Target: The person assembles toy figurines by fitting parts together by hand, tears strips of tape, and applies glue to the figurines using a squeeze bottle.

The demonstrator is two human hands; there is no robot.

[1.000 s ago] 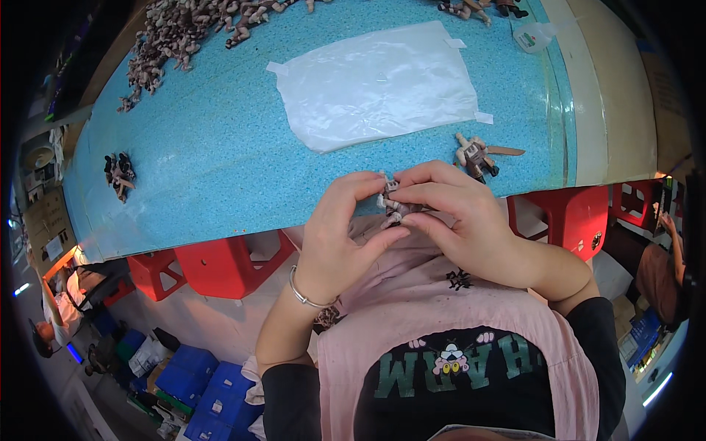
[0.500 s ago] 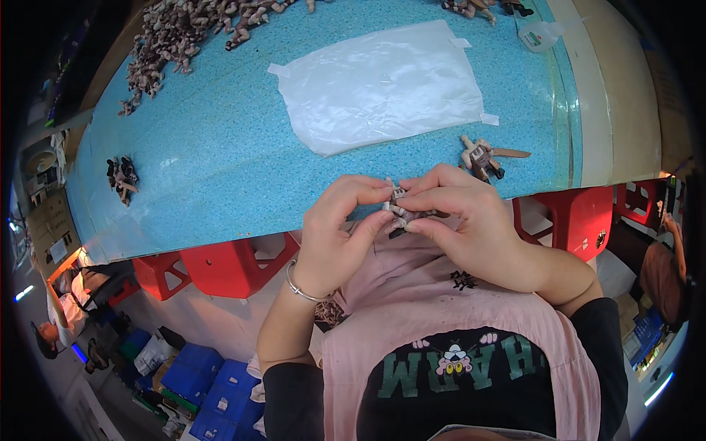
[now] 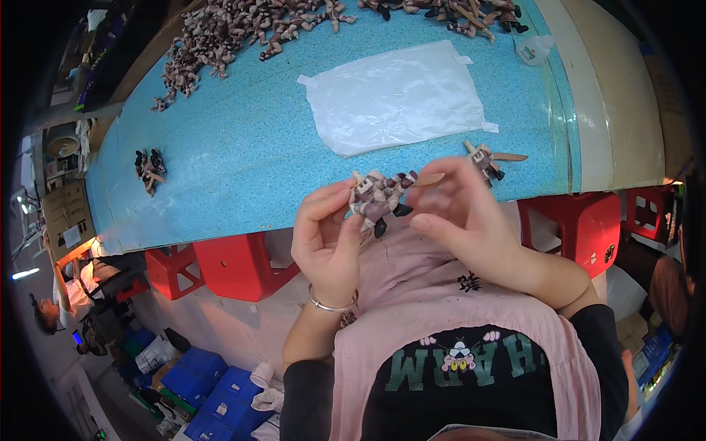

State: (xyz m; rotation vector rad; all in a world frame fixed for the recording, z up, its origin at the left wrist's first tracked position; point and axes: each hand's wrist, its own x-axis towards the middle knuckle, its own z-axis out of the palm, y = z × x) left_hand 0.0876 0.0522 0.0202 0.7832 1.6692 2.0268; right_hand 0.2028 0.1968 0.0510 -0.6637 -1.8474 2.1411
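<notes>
Figurine [image 3: 379, 198], brownish-grey, dark feet, seemingly jointed.

Single head-worn fisheye view, steeply downward, close over blue table [image 3: 235, 169]

Small brown-white figurine [image 3: 379, 200] — held above table edge.

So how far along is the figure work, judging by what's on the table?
Looks done: one small figure lies by the table edge near the right hand, and a few dark ones sit apart at the left. In hand: both hands hold one toy figure, the left hand gripping it in its fingers. Left: a big heap of figure parts along the far edge.
</notes>
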